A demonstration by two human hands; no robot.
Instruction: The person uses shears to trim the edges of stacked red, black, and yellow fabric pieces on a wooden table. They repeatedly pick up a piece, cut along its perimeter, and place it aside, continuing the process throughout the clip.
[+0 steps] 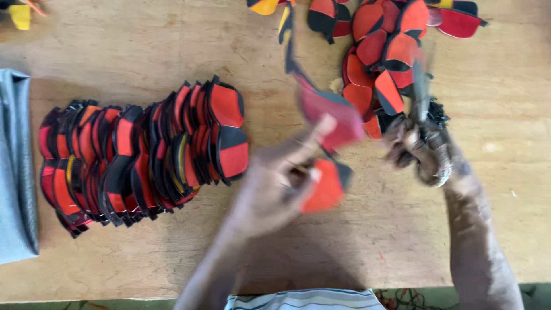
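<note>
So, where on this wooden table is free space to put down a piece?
Bare wood lies right of the right hand, and near the front table edge below the stacked pieces. The red pile at the top is crowded.

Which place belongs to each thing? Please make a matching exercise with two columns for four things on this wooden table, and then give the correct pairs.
Things:
1. row of red and black cut pieces standing on edge
2. loose heap of red and black cut pieces
3. folded grey cloth
4. metal scissors

Places:
A. in the right hand
B. at the left edge of the wooden table
C. at the far side of the table, beyond the right hand
D. left of the left hand

Pairs: 1-D, 2-C, 3-B, 4-A
</note>
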